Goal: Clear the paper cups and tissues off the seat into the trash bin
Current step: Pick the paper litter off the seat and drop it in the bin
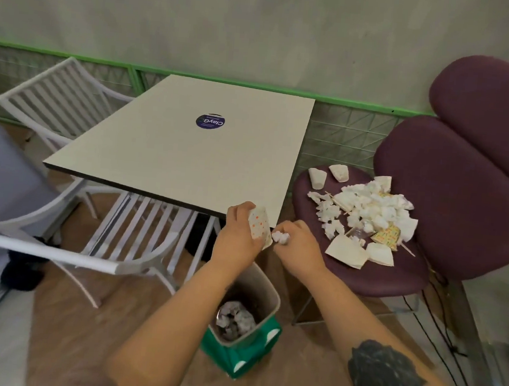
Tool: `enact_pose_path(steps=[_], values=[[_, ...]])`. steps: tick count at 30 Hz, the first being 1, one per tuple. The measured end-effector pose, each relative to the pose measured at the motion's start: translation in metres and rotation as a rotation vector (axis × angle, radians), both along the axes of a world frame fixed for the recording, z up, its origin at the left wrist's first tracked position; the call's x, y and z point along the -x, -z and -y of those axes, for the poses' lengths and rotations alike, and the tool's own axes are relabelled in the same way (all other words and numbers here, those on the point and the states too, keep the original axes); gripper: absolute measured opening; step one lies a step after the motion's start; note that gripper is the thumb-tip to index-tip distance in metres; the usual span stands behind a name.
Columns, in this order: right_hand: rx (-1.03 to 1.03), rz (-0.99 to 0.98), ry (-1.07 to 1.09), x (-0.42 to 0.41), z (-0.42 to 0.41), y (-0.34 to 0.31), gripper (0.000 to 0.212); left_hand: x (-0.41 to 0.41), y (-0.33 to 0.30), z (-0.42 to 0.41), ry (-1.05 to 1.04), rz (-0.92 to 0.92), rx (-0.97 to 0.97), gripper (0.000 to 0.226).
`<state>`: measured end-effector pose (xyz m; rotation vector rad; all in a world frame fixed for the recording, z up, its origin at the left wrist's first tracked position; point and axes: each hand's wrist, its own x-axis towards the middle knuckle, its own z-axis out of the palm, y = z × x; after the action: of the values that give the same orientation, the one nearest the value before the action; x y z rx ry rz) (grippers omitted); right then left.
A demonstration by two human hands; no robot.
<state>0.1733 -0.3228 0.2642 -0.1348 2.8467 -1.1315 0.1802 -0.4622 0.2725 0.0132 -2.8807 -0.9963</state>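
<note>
My left hand [237, 237] grips a dotted paper cup [259, 225], flattened, beside the table's near corner. Touching it on the right, my right hand [299, 246] pinches a crumpled white tissue [280, 236]. Both hands hover above the green trash bin [243, 324], which stands on the floor and holds crumpled tissues. To the right, the purple seat [369, 273] carries a heap of tissues [368, 209], two white paper cups [328, 174] at its far edge, flattened paper cups [348, 252] at its near edge and a few wooden sticks.
A square white table [189, 153] with a blue sticker stands left of the seat. White slatted chairs [125, 243] sit under and behind it. The purple backrest [469, 181] rises at the right. Black cables [439, 316] run across the floor by a metal frame.
</note>
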Motion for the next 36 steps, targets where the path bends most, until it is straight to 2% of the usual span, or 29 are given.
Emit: enact_pose_path(steps=[5,7,11,14,24,36], values=[[-0.119,0.202,-0.132,-0.01,0.029,0.031,0.03,-0.022,0.025,0.031,-0.004,0.109,0.081,0.058],[-0.132,0.235,-0.149,-0.012,0.039,0.042,0.037,-0.028,0.037,0.043,-0.001,0.174,0.096,0.063],[-0.14,0.325,-0.226,-0.015,0.049,0.054,0.074,-0.031,0.054,0.061,-0.056,0.336,-0.005,0.083],[-0.175,0.368,-0.274,-0.014,0.049,0.061,0.086,-0.033,0.06,0.068,-0.042,0.386,0.016,0.085],[-0.136,0.262,-0.221,-0.013,0.036,0.04,0.078,-0.023,0.05,0.052,-0.014,0.227,0.06,0.069],[-0.063,0.059,-0.107,0.011,-0.055,-0.009,0.071,0.024,-0.005,-0.061,0.04,-0.031,0.038,0.051]])
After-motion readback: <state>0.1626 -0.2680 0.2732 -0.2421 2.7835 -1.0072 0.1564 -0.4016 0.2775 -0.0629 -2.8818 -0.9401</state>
